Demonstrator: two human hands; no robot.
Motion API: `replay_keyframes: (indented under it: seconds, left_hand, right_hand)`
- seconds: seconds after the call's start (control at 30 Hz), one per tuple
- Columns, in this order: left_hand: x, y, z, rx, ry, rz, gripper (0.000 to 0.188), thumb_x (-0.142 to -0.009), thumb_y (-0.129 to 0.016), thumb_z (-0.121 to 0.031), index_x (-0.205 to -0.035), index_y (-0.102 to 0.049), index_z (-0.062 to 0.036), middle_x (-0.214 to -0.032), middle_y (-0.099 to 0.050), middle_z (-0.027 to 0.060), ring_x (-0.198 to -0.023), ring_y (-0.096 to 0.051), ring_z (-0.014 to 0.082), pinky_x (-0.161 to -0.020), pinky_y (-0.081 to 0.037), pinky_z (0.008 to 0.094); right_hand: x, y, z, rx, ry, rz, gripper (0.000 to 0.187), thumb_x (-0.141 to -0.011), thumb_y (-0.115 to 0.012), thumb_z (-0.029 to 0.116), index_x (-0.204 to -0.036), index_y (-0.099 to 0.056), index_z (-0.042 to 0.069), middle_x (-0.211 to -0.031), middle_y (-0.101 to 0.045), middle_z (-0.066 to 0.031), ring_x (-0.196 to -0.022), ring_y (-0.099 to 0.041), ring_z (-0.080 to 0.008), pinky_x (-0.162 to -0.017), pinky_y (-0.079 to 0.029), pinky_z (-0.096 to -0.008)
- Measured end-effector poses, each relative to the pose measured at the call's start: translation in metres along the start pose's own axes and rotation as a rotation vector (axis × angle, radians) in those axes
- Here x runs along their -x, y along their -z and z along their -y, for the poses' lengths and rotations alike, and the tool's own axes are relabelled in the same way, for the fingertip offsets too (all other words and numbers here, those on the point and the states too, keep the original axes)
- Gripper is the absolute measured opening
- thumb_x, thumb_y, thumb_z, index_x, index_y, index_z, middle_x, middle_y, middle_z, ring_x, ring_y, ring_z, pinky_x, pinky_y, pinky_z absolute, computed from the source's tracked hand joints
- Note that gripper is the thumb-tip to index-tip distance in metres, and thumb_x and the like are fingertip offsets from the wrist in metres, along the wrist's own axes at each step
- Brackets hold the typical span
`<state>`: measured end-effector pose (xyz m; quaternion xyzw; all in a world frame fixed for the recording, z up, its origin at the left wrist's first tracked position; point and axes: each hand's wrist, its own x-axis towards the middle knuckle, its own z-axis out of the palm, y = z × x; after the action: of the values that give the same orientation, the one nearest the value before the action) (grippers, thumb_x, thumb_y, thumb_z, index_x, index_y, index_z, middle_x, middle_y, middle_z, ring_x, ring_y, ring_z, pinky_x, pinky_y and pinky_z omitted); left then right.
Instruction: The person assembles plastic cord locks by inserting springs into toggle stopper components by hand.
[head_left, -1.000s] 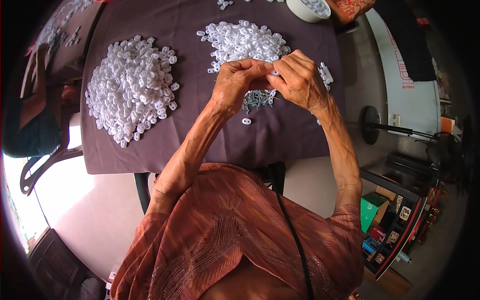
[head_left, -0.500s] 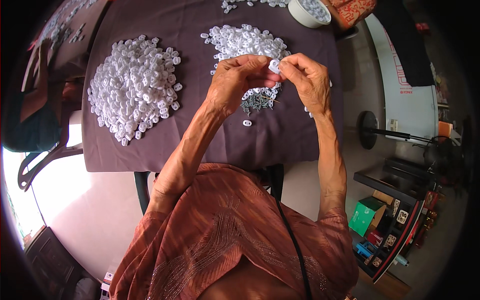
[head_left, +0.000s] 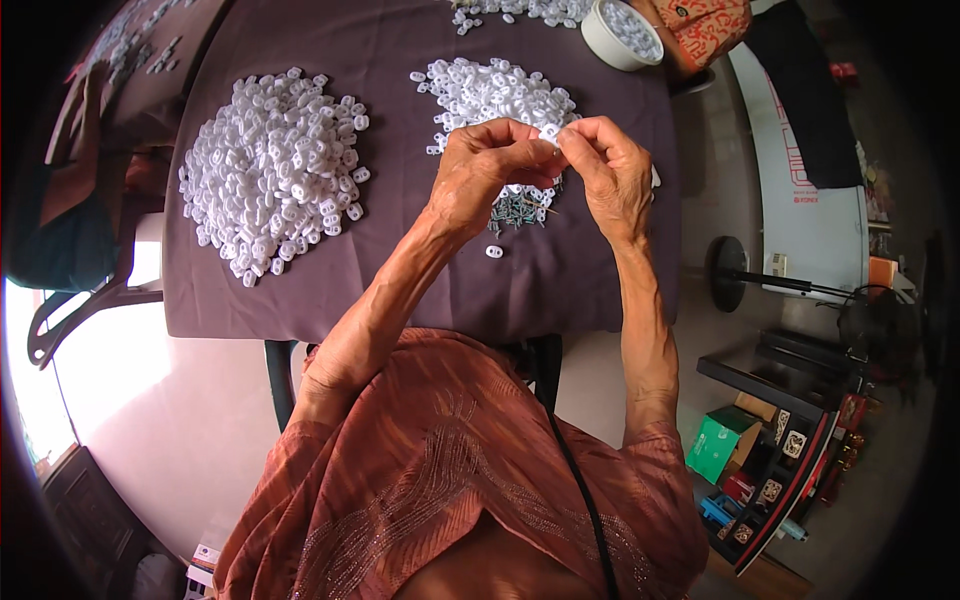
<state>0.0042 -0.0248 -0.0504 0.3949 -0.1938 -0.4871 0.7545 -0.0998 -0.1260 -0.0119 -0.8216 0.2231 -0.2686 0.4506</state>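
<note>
A small white oval plastic piece with holes (head_left: 549, 131) is pinched between the fingertips of both my hands, above the table. My left hand (head_left: 478, 172) is closed, its thumb and forefinger at the piece's left side. My right hand (head_left: 613, 175) grips it from the right with thumb and forefinger. Right behind them spreads a heap of similar white pieces (head_left: 500, 92). Below my fingers lies a little pile of dark grey screw-like bits (head_left: 514, 212), partly covered by my left hand. One loose white piece (head_left: 494, 252) rests nearer to me.
On the left of the brown tablecloth (head_left: 400, 290) stands a large heap of white pieces (head_left: 270, 175). At the far right is a white tub (head_left: 600, 45) of pieces, beside a person's patterned orange sleeve (head_left: 710, 30). Another person's arm (head_left: 85, 130) shows at the left table.
Both hands have dipped slightly toward me and come closer together, still pinching the white piece, which is now more covered by fingers. The view has shifted a little.
</note>
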Motion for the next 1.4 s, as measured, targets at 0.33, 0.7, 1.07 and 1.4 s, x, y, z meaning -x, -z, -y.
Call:
replay_keyframes:
  seconds: [0.33, 0.7, 1.07, 1.4]
  left_hand:
    - [-0.0022, 0.0015, -0.0031, 0.026, 0.022, 0.048, 0.013, -0.076, -0.06, -0.009, -0.081, -0.057, 0.0026, -0.075, -0.062, 0.0126, -0.07, -0.062, 0.0201, -0.068, -0.051, 0.0297]
    - [-0.0017, -0.0008, 0.0009, 0.08, 0.059, 0.039, 0.012, -0.081, -0.057, -0.01, -0.083, -0.057, 0.0022, -0.076, -0.061, 0.0124, -0.07, -0.061, 0.019, -0.065, -0.052, 0.029]
    - [-0.0025, 0.0016, 0.0009, 0.124, 0.087, 0.003, 0.012, -0.08, -0.056, -0.009, -0.083, -0.056, 0.0029, -0.073, -0.061, 0.0118, -0.065, -0.061, 0.0198, -0.063, -0.051, 0.0305]
    - [-0.0026, 0.002, 0.0028, 0.113, 0.077, 0.04, 0.01, -0.079, -0.056, -0.007, -0.083, -0.056, 0.0023, -0.077, -0.061, 0.0121, -0.069, -0.061, 0.0196, -0.064, -0.051, 0.0312]
  right_hand:
    - [-0.0054, 0.004, -0.0047, -0.1, -0.111, 0.028, 0.017, -0.081, -0.058, 0.016, -0.082, -0.059, -0.001, -0.065, -0.058, -0.0038, -0.06, -0.053, -0.007, -0.057, -0.04, -0.0196]
    - [0.0002, 0.004, 0.0022, -0.127, -0.165, -0.008, 0.016, -0.08, -0.058, 0.015, -0.081, -0.059, -0.002, -0.063, -0.055, -0.0032, -0.06, -0.051, -0.0079, -0.059, -0.039, -0.0202]
    - [0.0029, 0.0021, 0.0016, -0.217, -0.164, 0.036, 0.018, -0.082, -0.058, 0.016, -0.084, -0.06, -0.002, -0.066, -0.056, -0.0035, -0.062, -0.051, -0.0085, -0.063, -0.04, -0.0215]
    - [0.0026, 0.0053, -0.0001, -0.194, -0.194, 0.037, 0.015, -0.081, -0.057, 0.012, -0.084, -0.06, -0.002, -0.065, -0.056, -0.0032, -0.062, -0.051, -0.0079, -0.063, -0.04, -0.0208]
